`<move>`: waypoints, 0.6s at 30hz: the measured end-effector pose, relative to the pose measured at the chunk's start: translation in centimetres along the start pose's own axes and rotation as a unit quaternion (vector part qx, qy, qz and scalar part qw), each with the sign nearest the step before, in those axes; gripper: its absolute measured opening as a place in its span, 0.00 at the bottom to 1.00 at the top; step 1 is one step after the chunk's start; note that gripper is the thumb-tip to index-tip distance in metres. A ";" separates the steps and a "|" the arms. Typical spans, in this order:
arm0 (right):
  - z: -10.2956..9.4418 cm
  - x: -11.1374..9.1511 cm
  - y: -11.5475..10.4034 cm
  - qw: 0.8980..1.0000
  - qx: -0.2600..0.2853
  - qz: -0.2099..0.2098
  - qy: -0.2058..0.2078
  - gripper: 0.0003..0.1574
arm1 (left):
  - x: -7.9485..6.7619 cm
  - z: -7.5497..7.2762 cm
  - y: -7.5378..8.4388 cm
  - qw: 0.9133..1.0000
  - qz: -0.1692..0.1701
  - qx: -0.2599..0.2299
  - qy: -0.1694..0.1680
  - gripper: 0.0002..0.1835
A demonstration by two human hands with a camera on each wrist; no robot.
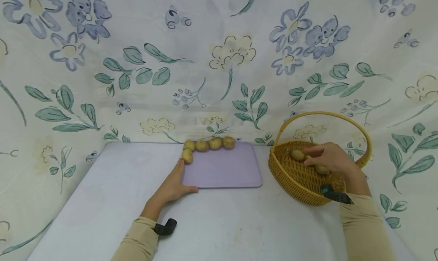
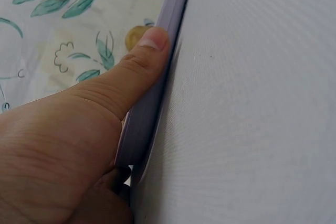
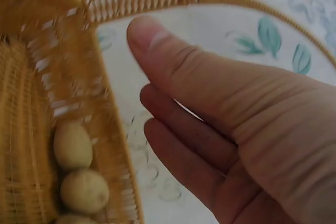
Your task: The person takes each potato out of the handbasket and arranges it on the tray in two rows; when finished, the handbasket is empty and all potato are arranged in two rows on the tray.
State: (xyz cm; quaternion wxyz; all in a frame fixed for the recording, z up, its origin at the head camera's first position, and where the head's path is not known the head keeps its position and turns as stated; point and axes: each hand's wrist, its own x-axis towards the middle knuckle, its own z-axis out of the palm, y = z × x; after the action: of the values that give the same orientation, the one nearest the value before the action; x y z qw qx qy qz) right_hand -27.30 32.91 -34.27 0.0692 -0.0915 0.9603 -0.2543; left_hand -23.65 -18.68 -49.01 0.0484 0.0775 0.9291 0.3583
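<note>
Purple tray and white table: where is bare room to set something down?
Bare: the tray from its middle to front right, bordered by potatoes behind and the left hand; the table in front, between both sleeves. Crowded: the tray's back-left corner, and the far side of the basket, with more potatoes and the right hand.

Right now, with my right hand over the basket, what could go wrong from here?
Two things, perhaps. Your left hand touches the tray at its near left corner, so a nudge could set the round potatoes along its edges rolling. Your right hand is close to the basket's arched handle, and snagging that might tip it.
</note>
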 end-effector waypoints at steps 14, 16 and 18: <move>0.1 1.2 3.9 0.998 -0.045 0.048 -0.009 0.37 | -0.2 0.0 -0.2 1.000 0.002 -0.006 0.003 0.73; 0.1 1.2 4.3 0.998 -0.051 0.047 -0.011 0.34 | -0.2 0.0 -0.2 1.000 0.001 -0.007 0.001 0.73; 0.2 1.2 4.6 0.997 -0.055 0.046 -0.015 0.31 | -0.1 0.0 -0.1 1.000 0.003 -0.006 0.000 0.73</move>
State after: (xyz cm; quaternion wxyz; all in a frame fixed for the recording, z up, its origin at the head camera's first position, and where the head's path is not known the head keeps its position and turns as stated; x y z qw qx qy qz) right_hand -29.12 36.53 -36.83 0.0899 -0.0543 0.9750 -0.1959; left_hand -23.53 -18.80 -49.09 0.0483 0.0796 0.9266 0.3644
